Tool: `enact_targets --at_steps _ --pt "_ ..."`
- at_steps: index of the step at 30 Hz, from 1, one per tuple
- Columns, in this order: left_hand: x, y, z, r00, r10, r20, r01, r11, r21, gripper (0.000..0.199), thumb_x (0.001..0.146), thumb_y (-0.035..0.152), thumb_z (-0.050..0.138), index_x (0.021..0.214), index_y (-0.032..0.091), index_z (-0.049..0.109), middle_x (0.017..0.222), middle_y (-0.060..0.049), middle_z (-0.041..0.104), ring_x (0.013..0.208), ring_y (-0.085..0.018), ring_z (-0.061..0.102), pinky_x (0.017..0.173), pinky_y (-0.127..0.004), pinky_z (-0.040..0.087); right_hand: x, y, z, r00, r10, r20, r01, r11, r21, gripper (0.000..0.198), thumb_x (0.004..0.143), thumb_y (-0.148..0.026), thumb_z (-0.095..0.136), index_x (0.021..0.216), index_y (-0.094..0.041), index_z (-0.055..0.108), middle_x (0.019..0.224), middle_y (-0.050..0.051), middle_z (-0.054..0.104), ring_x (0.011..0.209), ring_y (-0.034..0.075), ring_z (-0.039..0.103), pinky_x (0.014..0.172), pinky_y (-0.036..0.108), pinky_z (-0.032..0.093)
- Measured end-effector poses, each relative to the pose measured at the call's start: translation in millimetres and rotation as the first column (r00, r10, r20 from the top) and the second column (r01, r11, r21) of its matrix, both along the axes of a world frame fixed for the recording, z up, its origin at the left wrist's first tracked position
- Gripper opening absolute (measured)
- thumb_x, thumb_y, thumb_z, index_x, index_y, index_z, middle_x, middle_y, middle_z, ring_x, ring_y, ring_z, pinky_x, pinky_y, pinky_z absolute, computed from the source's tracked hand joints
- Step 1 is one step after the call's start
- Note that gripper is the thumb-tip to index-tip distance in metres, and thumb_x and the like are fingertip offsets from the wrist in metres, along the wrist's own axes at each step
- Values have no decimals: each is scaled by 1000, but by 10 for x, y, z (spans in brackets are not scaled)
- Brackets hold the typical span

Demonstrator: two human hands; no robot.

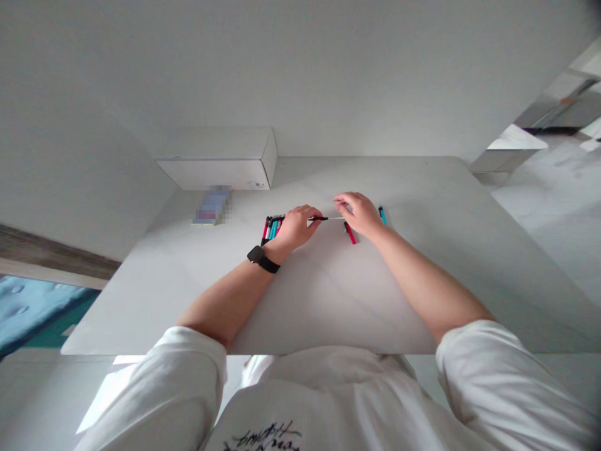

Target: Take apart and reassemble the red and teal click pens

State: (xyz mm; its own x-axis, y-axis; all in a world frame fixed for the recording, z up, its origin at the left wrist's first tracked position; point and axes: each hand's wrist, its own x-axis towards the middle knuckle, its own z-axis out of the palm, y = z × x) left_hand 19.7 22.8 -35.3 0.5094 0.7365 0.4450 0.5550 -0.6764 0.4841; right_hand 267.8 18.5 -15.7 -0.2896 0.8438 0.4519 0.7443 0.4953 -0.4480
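A slim black pen part (320,218) is pinched between the thumb and fingers of my left hand (299,227), close above the table. From it a thin white rod (335,218) points right, up to the edge of my right hand (359,212). Whether the right hand touches the rod is hidden. The right hand's fingers are loosely bent and apart. Below it lies a red pen piece (350,233), and just right of it a light-blue pen piece (383,215). Beside my left wrist, several black, red, white and blue pens (271,229) lie side by side, partly covered by that hand.
A long white box (213,173) stands at the back left against the wall. In front of it sits a blurred, bluish packet (212,205). The white table (328,300) runs to my body. At the lower left is a blue cushioned seat (32,307).
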Motion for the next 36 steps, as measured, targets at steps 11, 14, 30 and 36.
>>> enact_targets --at_steps 11,14,30,36 --pt "20 -66 59 924 -352 -150 351 936 -32 21 95 21 65 108 24 80 103 -7 73 98 -22 68 94 -36 52 336 145 -57 954 -168 248 252 898 -361 14 95 -33 70 107 -27 75 99 3 82 88 20 73 77 30 49" --pt "20 -87 69 887 -416 -198 411 909 -71 20 93 23 67 106 26 82 102 -6 74 95 -21 69 92 -35 52 309 134 -80 941 -146 306 265 880 -395 16 94 -39 72 103 -27 76 98 3 82 87 21 73 75 30 49" --pt "17 -77 30 963 -151 -221 166 985 50 29 104 38 57 121 25 76 119 -9 71 110 -26 68 100 -42 49 284 79 -5 877 -148 458 352 845 -402 32 87 -44 76 113 -26 76 106 8 80 94 27 72 77 34 50" --pt "16 -65 18 967 -121 -226 136 989 53 26 103 34 58 120 25 76 118 -9 71 109 -25 67 99 -42 49 283 63 2 860 -100 500 344 839 -423 27 85 -28 70 111 -25 77 102 8 80 92 26 71 74 33 48"
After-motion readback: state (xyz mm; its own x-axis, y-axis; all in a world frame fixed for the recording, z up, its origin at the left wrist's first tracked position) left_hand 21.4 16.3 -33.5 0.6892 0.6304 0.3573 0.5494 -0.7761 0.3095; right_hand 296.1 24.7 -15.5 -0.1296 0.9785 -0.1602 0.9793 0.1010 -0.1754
